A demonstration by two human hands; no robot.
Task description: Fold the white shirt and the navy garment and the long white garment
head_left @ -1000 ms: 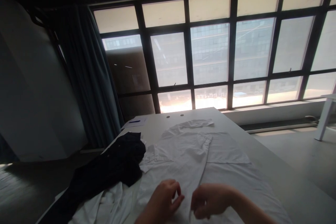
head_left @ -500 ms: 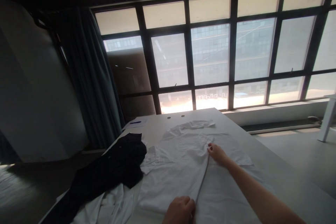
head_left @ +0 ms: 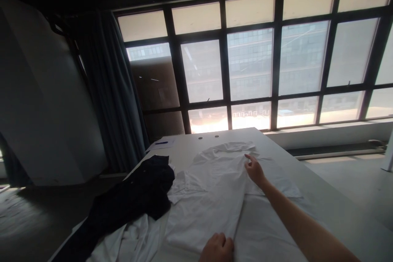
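Observation:
A white shirt lies spread and partly folded over on the table, its collar and sleeve area wrinkled toward the far end. Low in the view, my left hand is closed at the near end of the shirt's folded edge. Farther along that same edge, my right hand is closed on the cloth, its index finger stretched out over the fabric. The exact pinch of both hands is partly hidden.
A dark garment and another crumpled white cloth lie at the table's left. Paper with a blue pen sits at the far left corner of the white table. Windows and a curtain stand beyond.
My right hand has moved slightly away from me along the shirt, and its index finger is now extended. The folded edge looks straighter. The view has shifted slightly.

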